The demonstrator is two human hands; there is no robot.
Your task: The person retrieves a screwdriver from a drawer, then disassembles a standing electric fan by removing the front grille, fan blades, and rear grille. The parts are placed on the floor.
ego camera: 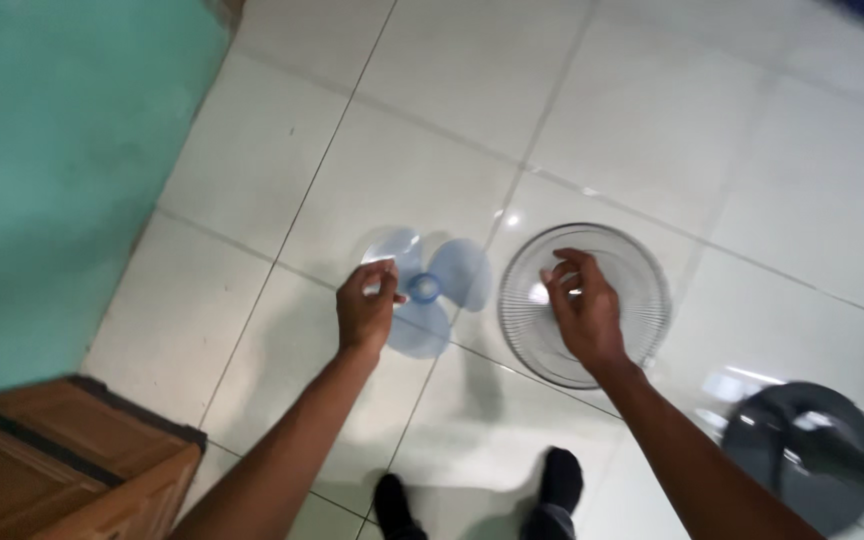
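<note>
My left hand (367, 308) pinches the edge of a translucent blue three-bladed fan blade (447, 275) and holds it above the tiled floor. My right hand (584, 310) grips a round wire fan guard (642, 300) at its near rim, with the fingers curled over the wires. Blade and guard hang side by side, a small gap between them. Both my forearms reach in from the bottom of the view.
A dark round fan base (802, 455) with its pole stands on the white floor tiles (652, 110) at the lower right. A wooden cabinet (62, 465) sits at the lower left against a teal wall (52, 150). My dark-socked feet (557, 480) show at the bottom.
</note>
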